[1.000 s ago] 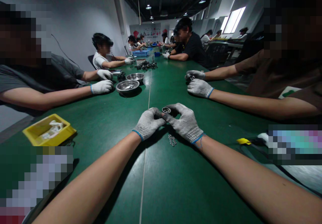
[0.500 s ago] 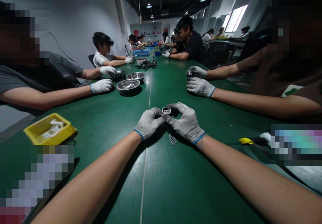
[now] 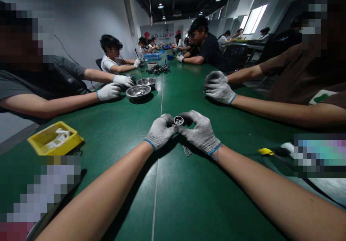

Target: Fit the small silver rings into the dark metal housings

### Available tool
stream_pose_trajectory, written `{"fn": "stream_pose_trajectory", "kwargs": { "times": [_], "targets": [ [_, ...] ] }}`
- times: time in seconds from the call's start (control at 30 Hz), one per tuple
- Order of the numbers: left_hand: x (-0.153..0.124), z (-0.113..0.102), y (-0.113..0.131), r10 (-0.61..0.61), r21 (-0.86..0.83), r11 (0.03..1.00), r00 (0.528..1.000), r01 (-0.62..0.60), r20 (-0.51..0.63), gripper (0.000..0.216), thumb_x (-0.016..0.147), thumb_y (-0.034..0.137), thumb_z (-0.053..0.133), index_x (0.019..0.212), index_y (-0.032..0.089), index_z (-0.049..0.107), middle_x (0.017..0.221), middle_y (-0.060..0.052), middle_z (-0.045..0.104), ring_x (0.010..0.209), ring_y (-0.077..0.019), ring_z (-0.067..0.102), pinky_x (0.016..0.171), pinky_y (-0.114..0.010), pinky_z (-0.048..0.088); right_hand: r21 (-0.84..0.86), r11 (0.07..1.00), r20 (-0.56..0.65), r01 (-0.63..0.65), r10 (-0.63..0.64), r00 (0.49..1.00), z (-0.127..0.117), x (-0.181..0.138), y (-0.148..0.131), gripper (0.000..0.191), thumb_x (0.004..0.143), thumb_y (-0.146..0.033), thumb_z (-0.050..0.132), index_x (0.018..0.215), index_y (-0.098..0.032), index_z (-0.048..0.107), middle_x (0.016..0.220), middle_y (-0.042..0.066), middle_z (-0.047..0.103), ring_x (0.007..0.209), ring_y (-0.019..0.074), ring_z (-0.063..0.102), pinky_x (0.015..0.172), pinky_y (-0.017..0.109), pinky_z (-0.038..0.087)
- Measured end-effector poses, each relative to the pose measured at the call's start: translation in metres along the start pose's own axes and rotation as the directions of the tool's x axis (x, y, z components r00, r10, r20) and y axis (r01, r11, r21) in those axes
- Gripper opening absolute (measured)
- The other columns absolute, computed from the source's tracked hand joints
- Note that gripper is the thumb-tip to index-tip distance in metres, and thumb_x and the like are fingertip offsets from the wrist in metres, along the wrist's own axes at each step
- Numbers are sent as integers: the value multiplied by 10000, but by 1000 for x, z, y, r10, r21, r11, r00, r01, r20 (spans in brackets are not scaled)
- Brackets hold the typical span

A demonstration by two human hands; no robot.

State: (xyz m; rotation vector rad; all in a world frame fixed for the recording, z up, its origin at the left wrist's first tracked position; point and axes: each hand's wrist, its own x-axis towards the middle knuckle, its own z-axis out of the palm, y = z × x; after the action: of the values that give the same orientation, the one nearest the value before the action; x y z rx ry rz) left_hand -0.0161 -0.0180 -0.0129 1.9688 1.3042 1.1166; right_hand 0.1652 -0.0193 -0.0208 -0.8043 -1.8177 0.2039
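Between my two gloved hands is a small round metal part (image 3: 178, 120) with a bright rim and small pieces inside its dark opening. My left hand (image 3: 161, 131) grips it from the left, fingers closed and thumb along its near side. From the right, my right hand (image 3: 199, 130) pinches the same part, thumb in front and fingers curled behind. Both gloves are grey-white knit with blue cuffs, darkened at the fingers. Just below my hands, several small metal rings (image 3: 187, 150) lie in a cluster on the green table (image 3: 173, 197).
Two steel bowls (image 3: 138, 92) stand ahead on the left. A yellow bin (image 3: 55, 139) with white items is at the left. Dark parts (image 3: 159, 69) are piled farther back. Co-workers' gloved hands (image 3: 219, 88) work at both sides. A cable with a yellow tag (image 3: 266, 151) lies at right.
My hands stay around the metal part, with hardly any shift. The co-worker's hands on the right have closed together over their piece; the left co-worker's hands have drawn nearer each other.
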Motion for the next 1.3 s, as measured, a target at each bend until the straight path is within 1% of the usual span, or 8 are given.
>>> {"fn": "stream_pose_trajectory", "kwargs": {
  "times": [0.2,0.37,0.5,0.6,0.87,0.97,1.13,1.3],
  "targets": [
    [-1,0,0,21,62,998,999,-19,-31,69,791,208,687,773,178,627,770,7,635,752,-167,600,692,-278,448,-29,999,-13,14,-15,1000,0,1,-3,328,900,-527,748,982,-210,745,860,53,742,766,207,679,719,351,565],
    [-1,0,2,105,-1,994,991,-105,77,165,877,261,648,950,170,764,961,-51,763,924,-214,707,861,-307,541,-49,999,-36,5,-7,999,-1,2,-2,286,912,-481,739,990,-206,740,879,56,751,771,205,684,729,343,578],
    [-3,0,3,32,-93,995,990,-19,138,220,916,326,628,891,173,784,913,-28,800,900,-219,737,867,-308,577,-58,998,-38,-19,17,999,-1,2,-2,267,917,-463,735,1003,-210,741,894,57,757,782,212,693,731,343,586],
    [-4,1,2,-9,-94,995,993,19,114,215,887,347,668,879,170,790,870,-18,802,856,-214,735,826,-301,579,-55,998,-42,-25,22,999,-1,3,-3,256,911,-453,742,989,-210,747,885,54,758,775,210,693,726,342,587],
    [-3,5,-4,-43,53,998,999,42,17,133,809,278,736,748,166,700,700,1,712,706,-164,659,628,-239,478,-10,998,-26,-63,63,998,-1,3,-5,258,880,-462,785,946,-213,770,872,50,765,780,210,705,747,345,597],
    [-3,4,-1,-31,98,995,999,30,10,118,833,284,724,799,171,734,751,-12,744,734,-178,687,670,-257,514,-6,996,-31,-92,92,995,-1,3,-3,282,880,-483,780,963,-214,771,899,56,774,807,219,714,762,352,600],
    [-4,1,3,70,172,982,994,-83,83,179,886,238,673,995,194,808,978,-52,805,919,-220,747,887,-317,571,-15,992,-64,-126,125,990,-1,5,-2,302,899,-498,736,977,-207,760,903,65,777,798,222,714,763,360,599],
    [-4,2,4,27,239,970,999,-35,35,106,868,241,707,902,179,786,893,-53,782,846,-217,730,840,-322,572,-31,994,-66,-104,102,993,-1,4,-3,310,896,-502,739,967,-201,761,880,64,768,778,218,706,741,349,588]
  ]
}}
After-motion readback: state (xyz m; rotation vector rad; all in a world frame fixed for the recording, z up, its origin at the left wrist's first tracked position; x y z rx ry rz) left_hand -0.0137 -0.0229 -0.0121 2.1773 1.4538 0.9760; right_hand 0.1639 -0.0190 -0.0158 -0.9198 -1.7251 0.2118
